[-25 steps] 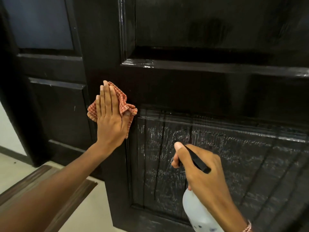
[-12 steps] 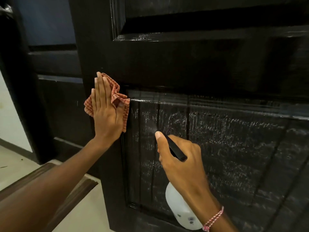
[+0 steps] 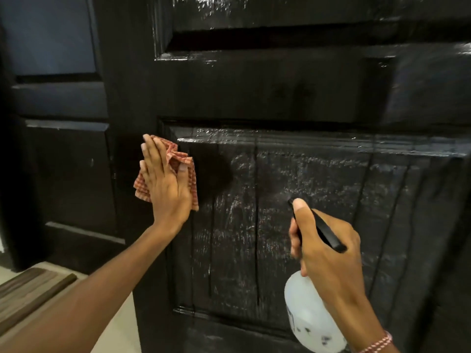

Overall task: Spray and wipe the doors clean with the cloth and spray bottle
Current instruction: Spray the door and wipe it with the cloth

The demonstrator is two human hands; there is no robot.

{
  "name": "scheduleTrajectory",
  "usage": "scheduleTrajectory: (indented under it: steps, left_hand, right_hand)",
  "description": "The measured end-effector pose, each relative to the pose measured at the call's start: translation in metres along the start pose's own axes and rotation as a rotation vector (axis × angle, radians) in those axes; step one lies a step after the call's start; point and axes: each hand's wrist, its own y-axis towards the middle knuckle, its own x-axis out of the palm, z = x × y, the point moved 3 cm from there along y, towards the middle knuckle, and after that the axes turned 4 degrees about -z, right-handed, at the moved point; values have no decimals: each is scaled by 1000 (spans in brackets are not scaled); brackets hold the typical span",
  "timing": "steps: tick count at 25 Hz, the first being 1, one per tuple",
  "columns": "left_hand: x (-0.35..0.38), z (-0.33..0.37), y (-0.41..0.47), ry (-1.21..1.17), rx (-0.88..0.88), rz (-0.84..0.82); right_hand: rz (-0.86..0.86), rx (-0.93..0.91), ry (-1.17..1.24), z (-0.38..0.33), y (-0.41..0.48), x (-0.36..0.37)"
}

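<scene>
Right hand (image 3: 328, 256) is wrapped round the spray bottle (image 3: 305, 317), nozzle at the door panel (image 3: 318, 179) just ahead, so mist lightly, then drag the cloth (image 3: 178, 155) pinned under the flat left hand (image 3: 167, 189) across.

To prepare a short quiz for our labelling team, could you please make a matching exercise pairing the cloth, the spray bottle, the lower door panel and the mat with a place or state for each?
Things:
1. cloth
2. spray bottle
3. lower door panel
4. mat

Places or states:
A. gripped by the right hand
B. streaked, with drips running down
C. brown-striped, at the lower left of the view
D. pressed under the flat left hand

Pairs: 1-D; 2-A; 3-B; 4-C
</scene>
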Motion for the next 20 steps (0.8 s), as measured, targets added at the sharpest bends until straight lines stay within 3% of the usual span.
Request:
scheduleTrajectory:
  steps: [5, 11, 20]
  left_hand:
    - [12, 38, 4, -245, -92, -20]
    - [10, 47, -3, -392, -188, -101]
    - [29, 71, -11, -196, -33, -70]
  right_hand:
    - [-12, -21, 5, -17, 0, -23]
    - [124, 49, 24, -7, -1, -45]
    - [103, 164, 41, 6, -5, -83]
